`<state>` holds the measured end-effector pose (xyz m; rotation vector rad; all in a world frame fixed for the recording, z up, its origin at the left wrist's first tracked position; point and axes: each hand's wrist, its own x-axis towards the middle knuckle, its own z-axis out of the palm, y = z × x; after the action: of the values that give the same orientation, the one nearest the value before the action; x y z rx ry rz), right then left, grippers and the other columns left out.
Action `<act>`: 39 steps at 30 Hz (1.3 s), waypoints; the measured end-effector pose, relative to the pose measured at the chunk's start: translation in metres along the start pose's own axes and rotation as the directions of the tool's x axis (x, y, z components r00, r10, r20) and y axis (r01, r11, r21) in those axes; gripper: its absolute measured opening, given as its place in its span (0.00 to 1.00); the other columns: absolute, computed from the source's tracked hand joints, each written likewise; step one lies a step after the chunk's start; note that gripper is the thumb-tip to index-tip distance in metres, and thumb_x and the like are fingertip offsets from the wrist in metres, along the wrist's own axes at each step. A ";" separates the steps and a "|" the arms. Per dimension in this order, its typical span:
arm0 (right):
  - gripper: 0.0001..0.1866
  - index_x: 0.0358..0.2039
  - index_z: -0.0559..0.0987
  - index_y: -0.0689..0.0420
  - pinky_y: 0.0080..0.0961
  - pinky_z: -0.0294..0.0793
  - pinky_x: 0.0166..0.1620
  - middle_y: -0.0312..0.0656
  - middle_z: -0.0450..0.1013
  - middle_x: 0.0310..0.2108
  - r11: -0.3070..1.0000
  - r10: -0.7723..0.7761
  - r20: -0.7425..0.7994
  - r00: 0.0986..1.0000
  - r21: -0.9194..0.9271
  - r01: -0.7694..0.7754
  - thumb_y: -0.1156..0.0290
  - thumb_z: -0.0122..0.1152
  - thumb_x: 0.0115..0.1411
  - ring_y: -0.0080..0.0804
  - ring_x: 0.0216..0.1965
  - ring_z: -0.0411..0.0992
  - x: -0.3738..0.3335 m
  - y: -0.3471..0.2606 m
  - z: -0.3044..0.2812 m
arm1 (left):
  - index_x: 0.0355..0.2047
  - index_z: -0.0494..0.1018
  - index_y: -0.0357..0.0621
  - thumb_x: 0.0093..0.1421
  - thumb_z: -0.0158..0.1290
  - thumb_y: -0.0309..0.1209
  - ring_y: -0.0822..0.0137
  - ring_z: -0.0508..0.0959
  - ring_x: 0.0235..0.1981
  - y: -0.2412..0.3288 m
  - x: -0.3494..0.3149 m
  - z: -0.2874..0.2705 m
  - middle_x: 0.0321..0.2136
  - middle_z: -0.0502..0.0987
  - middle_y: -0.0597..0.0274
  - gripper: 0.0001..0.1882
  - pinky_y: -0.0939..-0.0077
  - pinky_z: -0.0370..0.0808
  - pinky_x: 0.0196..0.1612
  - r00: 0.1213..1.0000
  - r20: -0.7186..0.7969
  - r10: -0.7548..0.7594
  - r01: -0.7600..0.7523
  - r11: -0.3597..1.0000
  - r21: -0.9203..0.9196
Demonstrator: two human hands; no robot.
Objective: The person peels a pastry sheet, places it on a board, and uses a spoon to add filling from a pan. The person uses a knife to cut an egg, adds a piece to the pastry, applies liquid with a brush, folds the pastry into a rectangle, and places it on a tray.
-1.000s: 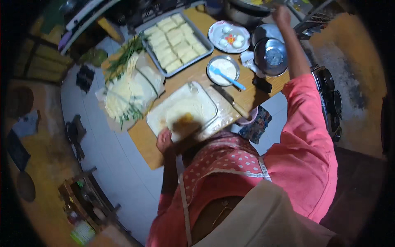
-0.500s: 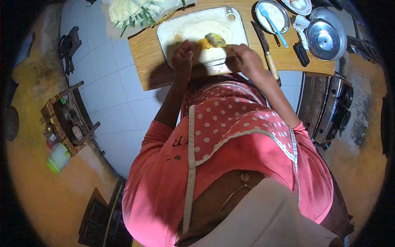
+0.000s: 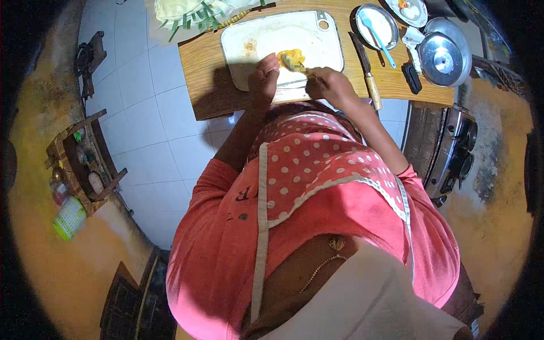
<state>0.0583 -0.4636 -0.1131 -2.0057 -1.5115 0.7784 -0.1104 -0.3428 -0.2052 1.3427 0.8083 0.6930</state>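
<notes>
On the white cutting board (image 3: 238, 45) lies a thin, pale sheet that looks like dough, hard to tell from the board. A mound of orange-yellow filling (image 3: 281, 55) sits on it. My right hand (image 3: 335, 89) is closed around the handle of a metal spoon (image 3: 293, 61), its bowl resting in the filling. Close by on the left, my left hand (image 3: 264, 80) has its fingers curled together beside the filling; whatever they may pinch is hidden.
A knife (image 3: 370, 85) with a wooden handle lies right of the board. Beyond it are a bowl of white paste (image 3: 381, 34) with a blue spatula (image 3: 378, 41), a black object (image 3: 411, 78), metal lids (image 3: 443, 56) and a plate (image 3: 419, 17). Finished-looking pale pieces (image 3: 184, 10) lie far left.
My left hand has moved right and up, closer to the filling. My right hand has shifted slightly left and down with the spoon, whose bowl is lower over the mound.
</notes>
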 end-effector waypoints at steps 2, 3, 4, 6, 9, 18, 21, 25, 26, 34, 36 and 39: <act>0.17 0.45 0.75 0.55 0.39 0.73 0.38 0.54 0.74 0.32 0.991 0.087 -0.049 0.995 0.111 -0.082 0.72 0.55 0.53 0.51 0.35 0.74 -0.005 0.012 -0.001 | 0.47 0.69 0.35 0.58 0.46 0.25 0.60 0.77 0.44 0.001 0.001 -0.002 0.38 0.77 0.50 0.17 0.72 0.72 0.48 0.997 -0.039 0.070 -0.066 0.992 0.106; 0.17 0.46 0.75 0.55 0.40 0.72 0.39 0.55 0.74 0.32 0.962 0.180 -0.090 0.980 0.225 -0.156 0.74 0.54 0.54 0.52 0.35 0.74 -0.007 0.016 0.000 | 0.47 0.69 0.35 0.58 0.46 0.25 0.60 0.77 0.44 0.001 0.000 -0.002 0.38 0.77 0.50 0.17 0.72 0.72 0.48 0.997 -0.038 0.068 -0.064 0.992 0.105; 0.17 0.46 0.75 0.55 0.40 0.72 0.39 0.55 0.74 0.32 0.961 0.182 -0.091 0.979 0.225 -0.158 0.74 0.54 0.54 0.52 0.35 0.74 -0.009 0.020 0.001 | 0.47 0.69 0.35 0.58 0.46 0.25 0.60 0.76 0.44 0.012 -0.001 0.002 0.39 0.77 0.50 0.17 0.71 0.71 0.48 0.995 -0.062 0.073 -0.069 0.996 0.056; 0.16 0.45 0.75 0.56 0.40 0.72 0.40 0.56 0.74 0.33 0.955 0.249 -0.091 0.964 0.191 -0.228 0.76 0.51 0.55 0.53 0.36 0.74 -0.013 0.026 0.004 | 0.48 0.69 0.35 0.58 0.46 0.25 0.60 0.76 0.45 0.008 0.001 0.002 0.40 0.76 0.50 0.17 0.71 0.71 0.49 0.994 -0.081 0.073 -0.073 0.997 0.008; 0.15 0.43 0.75 0.57 0.40 0.72 0.39 0.56 0.74 0.33 0.973 0.218 -0.064 0.974 0.095 -0.212 0.77 0.50 0.55 0.53 0.36 0.73 -0.005 0.013 0.008 | 0.56 0.61 0.34 0.61 0.47 0.23 0.63 0.69 0.53 -0.015 0.006 -0.005 0.50 0.70 0.53 0.22 0.72 0.64 0.57 0.992 0.123 0.007 -0.009 1.000 0.011; 0.17 0.47 0.75 0.58 0.33 0.72 0.40 0.55 0.74 0.36 0.989 0.128 -0.205 0.970 -0.052 -0.142 0.78 0.51 0.56 0.44 0.36 0.75 -0.002 0.021 -0.025 | 0.50 0.68 0.32 0.56 0.47 0.26 0.60 0.75 0.47 0.013 0.000 0.001 0.46 0.74 0.48 0.21 0.69 0.70 0.51 0.998 -0.055 0.003 0.000 0.999 0.053; 0.16 0.47 0.75 0.56 0.31 0.72 0.36 0.50 0.75 0.35 0.959 0.237 -0.429 0.872 -0.043 -0.281 0.75 0.54 0.57 0.36 0.34 0.75 0.014 0.041 -0.081 | 0.49 0.69 0.35 0.55 0.47 0.26 0.59 0.76 0.45 0.022 0.000 -0.002 0.44 0.75 0.48 0.20 0.69 0.71 0.50 0.993 -0.084 -0.078 0.087 0.991 0.100; 0.18 0.51 0.74 0.49 0.26 0.71 0.45 0.43 0.77 0.41 0.939 0.013 -0.711 0.703 -0.233 -0.253 0.71 0.52 0.60 0.34 0.42 0.74 0.030 0.109 -0.242 | 0.47 0.72 0.39 0.55 0.47 0.26 0.59 0.78 0.42 0.040 -0.004 -0.004 0.41 0.77 0.49 0.18 0.70 0.72 0.48 0.997 -0.063 -0.038 0.059 0.923 0.379; 0.18 0.51 0.75 0.47 0.26 0.71 0.42 0.41 0.77 0.39 0.860 -0.148 -0.740 0.655 -0.424 -0.284 0.70 0.54 0.59 0.30 0.37 0.74 0.034 0.147 -0.293 | 0.47 0.72 0.40 0.55 0.48 0.25 0.59 0.78 0.41 0.042 -0.002 -0.002 0.40 0.77 0.50 0.18 0.70 0.72 0.47 0.998 -0.051 -0.021 0.040 0.907 0.418; 0.10 0.31 0.75 0.59 0.28 0.64 0.23 0.41 0.72 0.24 0.660 0.012 -0.566 0.825 -0.615 -0.431 0.67 0.50 0.55 0.28 0.20 0.67 0.111 0.289 -0.494 | 0.43 0.74 0.39 0.56 0.49 0.24 0.64 0.78 0.39 0.015 -0.008 -0.025 0.37 0.78 0.52 0.14 0.70 0.73 0.44 0.997 -0.077 -0.014 0.045 0.911 0.410; 0.12 0.26 0.75 0.57 0.29 0.63 0.23 0.42 0.71 0.21 0.599 0.110 -0.505 0.856 -0.653 -0.462 0.62 0.51 0.55 0.28 0.19 0.66 0.104 0.325 -0.540 | 0.42 0.75 0.38 0.56 0.49 0.23 0.65 0.78 0.39 0.009 -0.002 -0.025 0.38 0.78 0.52 0.13 0.71 0.73 0.43 0.998 -0.054 -0.025 0.044 0.917 0.397; 0.17 0.19 0.75 0.54 0.31 0.62 0.22 0.42 0.69 0.17 0.552 0.161 -0.475 0.865 -0.683 -0.478 0.55 0.52 0.54 0.29 0.17 0.66 0.084 0.340 -0.616 | 0.41 0.75 0.38 0.56 0.48 0.22 0.69 0.77 0.37 0.022 0.002 -0.012 0.38 0.78 0.56 0.12 0.75 0.73 0.41 0.998 -0.051 0.045 -0.027 0.947 0.319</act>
<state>0.7409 -0.5027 0.0755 -2.9357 -1.3709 -0.2687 -0.1183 -0.3318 -0.1837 1.6374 0.9740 0.6507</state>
